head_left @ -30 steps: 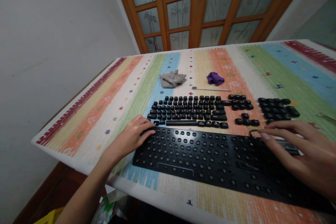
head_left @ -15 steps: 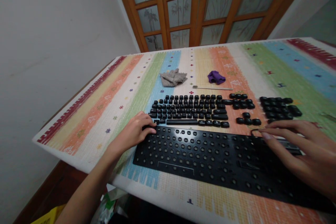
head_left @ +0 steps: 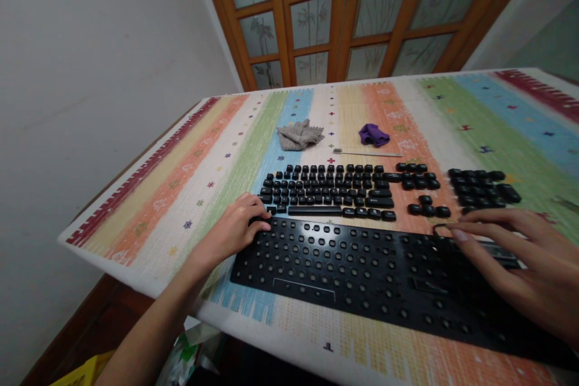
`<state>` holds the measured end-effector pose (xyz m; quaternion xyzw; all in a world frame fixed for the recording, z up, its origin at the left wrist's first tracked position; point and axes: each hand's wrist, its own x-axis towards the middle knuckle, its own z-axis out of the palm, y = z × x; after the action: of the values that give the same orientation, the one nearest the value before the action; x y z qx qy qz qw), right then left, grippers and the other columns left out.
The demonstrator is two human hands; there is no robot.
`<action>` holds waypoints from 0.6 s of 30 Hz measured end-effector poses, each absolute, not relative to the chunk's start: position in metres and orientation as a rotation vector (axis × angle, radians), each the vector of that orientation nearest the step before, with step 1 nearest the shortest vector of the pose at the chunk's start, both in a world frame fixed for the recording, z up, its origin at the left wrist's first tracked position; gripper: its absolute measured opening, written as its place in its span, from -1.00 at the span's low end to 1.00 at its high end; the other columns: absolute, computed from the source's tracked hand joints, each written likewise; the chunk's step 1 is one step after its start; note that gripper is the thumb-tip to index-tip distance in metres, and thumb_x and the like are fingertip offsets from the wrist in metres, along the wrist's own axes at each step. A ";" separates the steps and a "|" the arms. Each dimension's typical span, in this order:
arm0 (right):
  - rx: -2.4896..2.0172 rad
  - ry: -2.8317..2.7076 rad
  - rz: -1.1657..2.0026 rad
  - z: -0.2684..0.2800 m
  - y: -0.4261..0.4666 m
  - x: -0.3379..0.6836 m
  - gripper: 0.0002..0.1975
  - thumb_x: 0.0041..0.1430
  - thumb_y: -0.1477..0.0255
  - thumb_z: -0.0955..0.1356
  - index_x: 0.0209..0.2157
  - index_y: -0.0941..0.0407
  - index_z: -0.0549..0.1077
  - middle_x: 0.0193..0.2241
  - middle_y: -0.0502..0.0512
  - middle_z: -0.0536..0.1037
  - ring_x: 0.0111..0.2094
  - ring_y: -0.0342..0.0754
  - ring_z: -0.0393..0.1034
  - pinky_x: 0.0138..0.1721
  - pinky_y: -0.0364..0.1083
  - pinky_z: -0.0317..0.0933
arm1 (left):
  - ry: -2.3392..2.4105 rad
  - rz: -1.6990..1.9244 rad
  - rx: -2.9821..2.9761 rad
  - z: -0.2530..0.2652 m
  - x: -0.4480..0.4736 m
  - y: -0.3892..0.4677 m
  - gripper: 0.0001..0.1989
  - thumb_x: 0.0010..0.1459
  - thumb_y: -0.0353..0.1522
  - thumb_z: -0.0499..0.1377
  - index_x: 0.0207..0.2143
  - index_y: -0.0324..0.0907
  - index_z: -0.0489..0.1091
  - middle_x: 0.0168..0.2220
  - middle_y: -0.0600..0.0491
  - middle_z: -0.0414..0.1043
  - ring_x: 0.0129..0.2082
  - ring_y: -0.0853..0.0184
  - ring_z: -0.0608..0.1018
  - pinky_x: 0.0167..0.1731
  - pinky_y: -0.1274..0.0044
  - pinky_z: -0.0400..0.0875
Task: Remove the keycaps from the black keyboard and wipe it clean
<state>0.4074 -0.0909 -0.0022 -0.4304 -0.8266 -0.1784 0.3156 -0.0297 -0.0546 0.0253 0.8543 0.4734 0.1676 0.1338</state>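
A black keyboard (head_left: 316, 259) lies along the front of the table with its keycaps off, showing rows of bare key posts. My left hand (head_left: 242, 223) is closed on its far left corner, thumb on top and fingers over the back edge. My right hand (head_left: 511, 253) is closed at the far edge on the right side, thumb toward the board and fingers bent over. Beside its fingertips a short black curved strand (head_left: 438, 228) shows; whether the fingers pinch it is hidden. Loose black keycaps (head_left: 337, 184) lie behind the keyboard in keyboard order.
A long spacebar keycap (head_left: 315, 211) lies just behind the board. Number-pad keycaps (head_left: 482, 187) form a group at the right. Farther back are a grey cloth (head_left: 299, 135), a purple cloth (head_left: 374, 134) and a thin brush (head_left: 368, 152). A striped cloth (head_left: 181, 193) covers the table.
The view has shifted very slightly. Both hands, the keyboard and the keycaps stay in the same places relative to each other.
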 end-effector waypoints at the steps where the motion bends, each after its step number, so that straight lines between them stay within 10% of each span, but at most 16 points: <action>1: -1.139 -2.177 -0.473 -0.002 -0.091 0.407 -0.78 0.35 0.31 0.29 -0.29 0.12 0.51 -0.26 0.10 0.52 -0.30 0.00 0.47 -0.30 -0.03 0.27 | 1.371 0.492 2.477 0.025 -0.030 -0.055 -0.94 0.14 -0.46 0.31 -0.32 -0.16 0.50 -0.28 0.02 0.51 -0.20 0.22 0.50 -0.15 0.36 0.41; 18: -1.165 -2.176 -0.441 0.002 -0.090 0.404 -0.82 0.36 0.31 0.28 -0.25 0.06 0.47 -0.29 0.11 0.51 -0.34 0.02 0.48 -0.29 0.02 0.30 | 1.336 0.552 2.430 0.033 -0.032 -0.059 -0.93 0.21 -0.37 0.29 -0.24 -0.14 0.57 -0.26 0.02 0.56 -0.20 0.25 0.54 -0.15 0.37 0.43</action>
<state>0.4038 -0.0898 0.0024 -0.4414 -0.8246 -0.1669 0.3118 -0.0319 -0.0590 0.0325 0.8488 0.4667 0.1929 0.1563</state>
